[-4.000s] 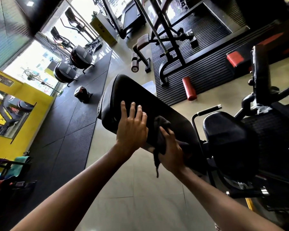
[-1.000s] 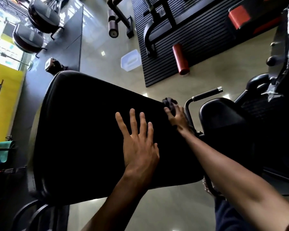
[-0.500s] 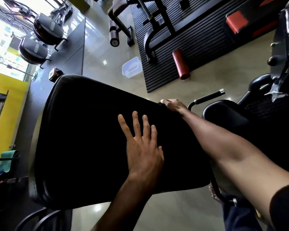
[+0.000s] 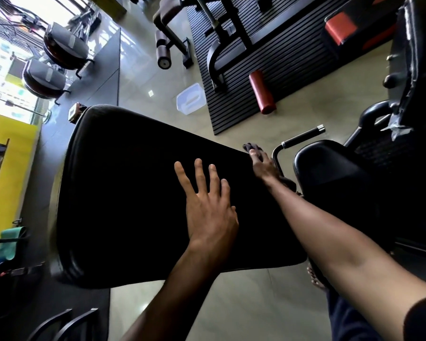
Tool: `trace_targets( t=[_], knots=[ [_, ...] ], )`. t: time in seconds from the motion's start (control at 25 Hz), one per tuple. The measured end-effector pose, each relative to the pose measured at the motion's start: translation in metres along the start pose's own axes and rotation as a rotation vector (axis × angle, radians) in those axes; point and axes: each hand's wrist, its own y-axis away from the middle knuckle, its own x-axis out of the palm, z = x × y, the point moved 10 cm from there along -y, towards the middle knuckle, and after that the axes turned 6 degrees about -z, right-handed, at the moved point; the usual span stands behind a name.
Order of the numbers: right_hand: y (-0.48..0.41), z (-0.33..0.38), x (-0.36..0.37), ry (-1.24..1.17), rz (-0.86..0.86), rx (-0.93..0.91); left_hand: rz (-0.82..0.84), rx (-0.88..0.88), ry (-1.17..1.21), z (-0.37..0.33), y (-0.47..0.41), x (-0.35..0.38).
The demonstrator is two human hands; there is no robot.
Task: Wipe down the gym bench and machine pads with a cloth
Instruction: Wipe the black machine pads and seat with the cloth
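A wide black padded bench back (image 4: 133, 193) fills the middle of the view, tilted from upper left to lower right. My left hand (image 4: 207, 207) lies flat on its near half, fingers spread, holding nothing. My right hand (image 4: 262, 163) reaches to the pad's far right edge and grips a dark cloth (image 4: 250, 145), of which only a small bunch shows past the fingertips. Beside that hand stands the black seat pad (image 4: 330, 173) of the same machine.
A chrome-tipped handle bar (image 4: 303, 136) rises between the bench and the seat. On the floor beyond lie a clear plastic lid (image 4: 191, 98), a red foam roller (image 4: 262, 94) and a ribbed black mat (image 4: 268, 57) with other machines. My bare foot (image 4: 316, 276) shows under the bench.
My right hand has slid a little along the pad's far right edge with the cloth, which now peeks out past the fingers. My left hand stays flat on the pad.
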Motion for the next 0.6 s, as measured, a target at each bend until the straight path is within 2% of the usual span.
trace_targets(
  t=[0.16,0.24,0.28,0.32,0.48,0.52,0.6],
  knots=[
    [0.100,0.030,-0.005,-0.133,0.063,-0.321,-0.019,0.006,0.029,-0.004,-0.001,0.000],
    [0.147,0.003,-0.019,-0.105,0.063,-0.466,-0.020,0.029,0.005,-0.010,-0.002,0.001],
    [0.153,-0.021,-0.023,-0.051,0.071,-0.472,-0.008,0.048,-0.011,-0.013,-0.001,0.004],
    [0.148,-0.049,-0.025,0.003,0.068,-0.416,0.002,0.060,-0.017,-0.016,0.000,0.007],
    [0.085,-0.129,-0.029,0.108,0.049,0.051,0.021,0.066,-0.047,-0.031,0.003,0.014],
    [0.076,-0.129,-0.027,0.105,0.025,0.110,0.025,0.065,-0.053,-0.034,0.003,0.015],
    [0.081,-0.106,-0.024,0.108,-0.027,0.112,0.023,0.073,-0.043,-0.042,0.002,0.017]
  ],
)
